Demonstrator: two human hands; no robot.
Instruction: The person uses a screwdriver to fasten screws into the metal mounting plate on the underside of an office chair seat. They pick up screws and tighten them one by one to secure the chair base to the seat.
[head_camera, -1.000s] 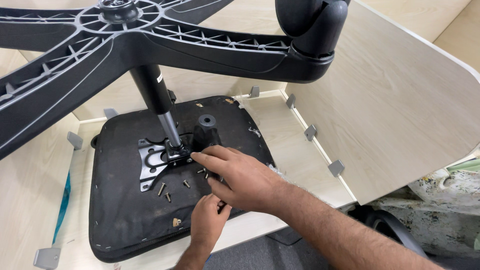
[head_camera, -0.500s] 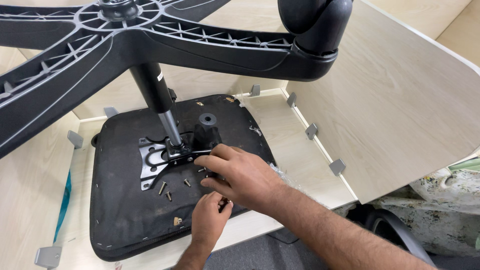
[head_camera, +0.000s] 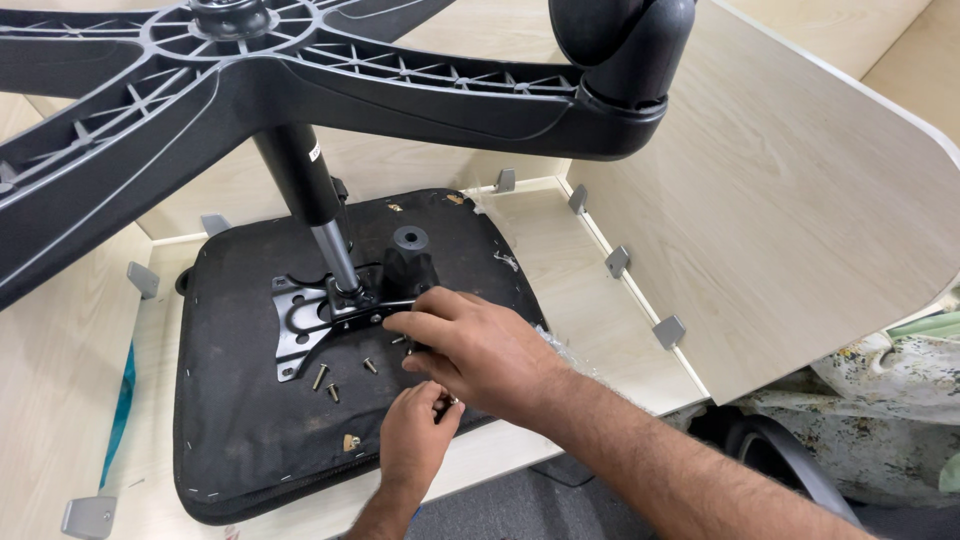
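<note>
A black chair seat (head_camera: 250, 440) lies upside down inside a light wooden frame. A black metal mounting plate (head_camera: 300, 325) sits on it, and the gas cylinder (head_camera: 305, 195) rises from the plate to the star-shaped chair base (head_camera: 420, 95) overhead. My right hand (head_camera: 480, 350) reaches in from the lower right, its curled fingers at the thin lever (head_camera: 395, 304) and plate edge. What lies under it is hidden. My left hand (head_camera: 415, 440) is just below, fingertips bunched on a small dark part under the right palm. A few loose screws (head_camera: 326, 385) lie on the seat.
A black cone-shaped knob (head_camera: 408, 262) stands behind the plate. Light wooden panels (head_camera: 800, 210) with grey metal brackets (head_camera: 668, 331) wall the seat on the left, back and right. A caster wheel (head_camera: 620, 35) hangs at the top. Patterned fabric (head_camera: 890, 380) lies at the lower right.
My right index finger has curled back from the plate towards the lever. My left hand's fingertips have moved slightly up under the right palm. The view shifted a little.
</note>
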